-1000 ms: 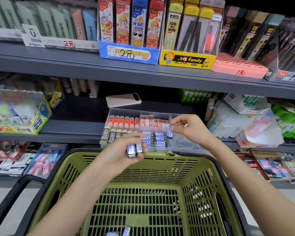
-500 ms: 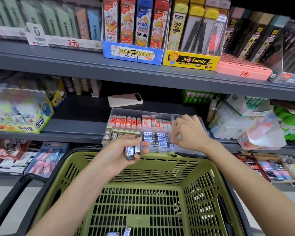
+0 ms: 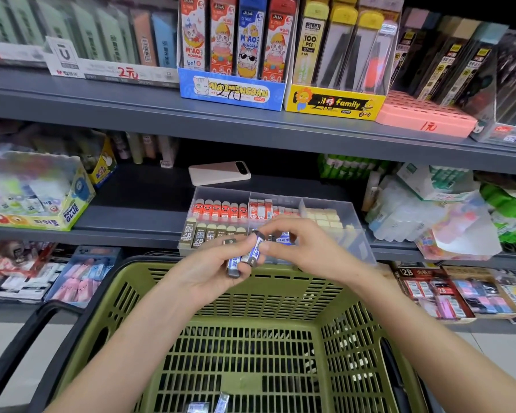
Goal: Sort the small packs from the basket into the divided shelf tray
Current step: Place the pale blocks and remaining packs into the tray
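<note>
My left hand (image 3: 212, 268) holds a few small blue-and-white packs (image 3: 236, 263) above the far rim of the green basket (image 3: 280, 293). My right hand (image 3: 304, 248) pinches the top of one of those packs (image 3: 257, 244), both hands meeting in front of the clear divided tray (image 3: 328, 204) on the middle shelf. The tray holds rows of red packs (image 3: 221, 209), brown 2B packs (image 3: 198, 235), blue packs partly hidden by my hands, and pale yellow pieces (image 3: 325, 219). A couple of loose packs (image 3: 210, 405) lie on the basket floor.
A pink phone (image 3: 219, 172) lies behind the tray. A glue display box (image 3: 33, 192) stands at left and bagged goods (image 3: 429, 213) at right. Upper shelf carries pencil-lead boxes (image 3: 233, 46). The basket's black handle (image 3: 15, 350) hangs at lower left.
My right hand has drawn back from the tray's blue compartment to my left hand and now pinches a pack there. The left hand has stayed put.
</note>
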Demonstrator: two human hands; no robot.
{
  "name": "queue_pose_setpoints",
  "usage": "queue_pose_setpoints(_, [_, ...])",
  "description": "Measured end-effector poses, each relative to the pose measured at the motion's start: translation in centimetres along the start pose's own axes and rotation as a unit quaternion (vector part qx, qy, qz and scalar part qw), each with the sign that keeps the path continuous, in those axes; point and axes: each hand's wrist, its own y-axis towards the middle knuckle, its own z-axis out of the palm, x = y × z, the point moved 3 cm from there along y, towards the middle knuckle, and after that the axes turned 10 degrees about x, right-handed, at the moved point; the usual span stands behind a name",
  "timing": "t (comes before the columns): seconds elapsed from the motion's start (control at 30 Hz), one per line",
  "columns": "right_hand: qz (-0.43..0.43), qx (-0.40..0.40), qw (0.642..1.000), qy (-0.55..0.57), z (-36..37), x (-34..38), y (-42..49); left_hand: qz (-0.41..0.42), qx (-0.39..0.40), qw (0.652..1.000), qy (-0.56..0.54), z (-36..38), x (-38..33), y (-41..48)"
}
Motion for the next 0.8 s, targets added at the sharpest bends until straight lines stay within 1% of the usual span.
queue_pose_setpoints(0.07, [0.02, -0.001, 0.998, 0.062, 0.3, -0.1, 0.1, 0.009, -0.006, 1.0, 0.006, -0.2, -0.2, -0.2])
queue_pose_setpoints(0.13, [0.023, -0.01, 0.983, 0.18, 0.3, -0.3, 0.3, 0.021, -0.01, 1.0, 0.007, -0.4, -0.6, -0.4])
queue_pose_setpoints(0.17, [0.019, -0.032, 0.968, 0.247, -0.2, -0.4, 0.5, 0.028, -0.013, 1.0, 0.003, -0.5, -0.9, -0.5])
queue_pose_setpoints(0.2, [0.018, -0.06, 0.955, 0.291, -0.8, -0.7, 0.8, 0.034, -0.017, 0.999, -0.004, -0.8, -1.1, -0.6])
queue_pose_setpoints(0.23, [0.021, -0.083, 0.95, 0.299, -1.6, -1.0, 1.1, 0.039, -0.021, 0.999, -0.019, -1.1, -1.5, -0.8])
queue_pose_setpoints(0.27, [0.032, -0.092, 0.959, 0.267, -2.3, -1.3, 1.4, 0.043, -0.024, 0.998, -0.039, -1.4, -1.8, -1.0])
queue_pose_setpoints(0.3, [0.053, -0.087, 0.974, 0.203, -2.8, -1.8, 1.7, 0.049, -0.027, 0.997, -0.061, -1.7, -2.1, -1.3])
queue_pose_setpoints(0.33, [0.079, -0.068, 0.987, 0.124, -2.9, -2.3, 2.1, 0.057, -0.031, 0.995, -0.078, -2.0, -2.4, -1.5])
queue_pose_setpoints(0.37, [0.103, -0.039, 0.992, 0.056, -2.6, -2.9, 2.5, 0.065, -0.038, 0.993, -0.091, -2.3, -2.6, -1.7])
queue_pose_setpoints(0.43, [0.132, 0.023, 0.991, -0.03, -1.4, -3.8, 3.3, 0.075, -0.053, 0.992, -0.09, -2.7, -2.8, -2.0])
queue_pose_setpoints(0.5, [0.141, 0.051, 0.987, -0.056, -0.3, -4.2, 4.0, 0.077, -0.06, 0.994, -0.058, -2.8, -2.7, -2.1])
queue_pose_setpoints(0.57, [0.145, 0.045, 0.988, -0.04, 0.2, -4.5, 4.3, 0.076, -0.066, 0.995, -0.011, -2.9, -2.6, -2.2])
queue_pose_setpoints(0.7, [0.131, 0.031, 0.988, -0.073, 0.7, -5.0, 4.3, 0.059, -0.102, 0.991, 0.068, -3.2, -2.5, -2.3])
queue_pose_setpoints(0.73, [0.126, 0.03, 0.988, -0.083, 0.9, -5.0, 4.2, 0.053, -0.105, 0.991, 0.071, -3.2, -2.4, -2.2])
queue_pose_setpoints(0.8, [0.116, 0.024, 0.987, -0.111, 1.0, -4.8, 4.0, 0.052, -0.1, 0.993, 0.035, -3.0, -2.2, -1.9])
